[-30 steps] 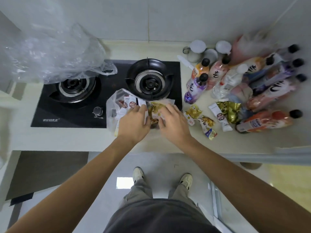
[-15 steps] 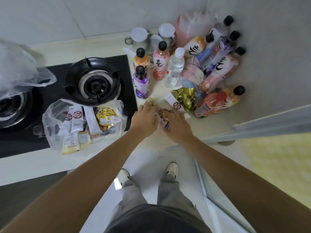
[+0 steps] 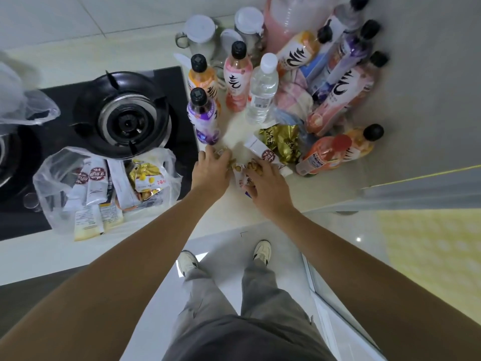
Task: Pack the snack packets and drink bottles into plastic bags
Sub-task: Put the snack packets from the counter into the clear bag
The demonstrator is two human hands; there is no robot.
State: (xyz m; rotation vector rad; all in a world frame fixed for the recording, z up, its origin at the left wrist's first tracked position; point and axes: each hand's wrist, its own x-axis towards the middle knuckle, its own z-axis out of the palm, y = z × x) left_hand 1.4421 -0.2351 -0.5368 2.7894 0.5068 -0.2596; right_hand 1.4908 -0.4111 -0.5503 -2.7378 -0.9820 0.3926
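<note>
On the counter (image 3: 307, 194), both hands half-hide small snack packets (image 3: 240, 175).

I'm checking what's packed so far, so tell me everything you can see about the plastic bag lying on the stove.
The plastic bag is thin, clear and crinkled, lying open on the black stovetop before the burner. It holds white sachets and yellow-gold snack packets; some sachets stick out over the counter edge. Neither hand touches it.

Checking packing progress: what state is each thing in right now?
plastic bag: open, partly filled with packets
left hand: gripping small packets
right hand: gripping small packets
gold packet: loose on counter
purple bottle: upright, capped
red-orange bottle: lying down, capped
</note>
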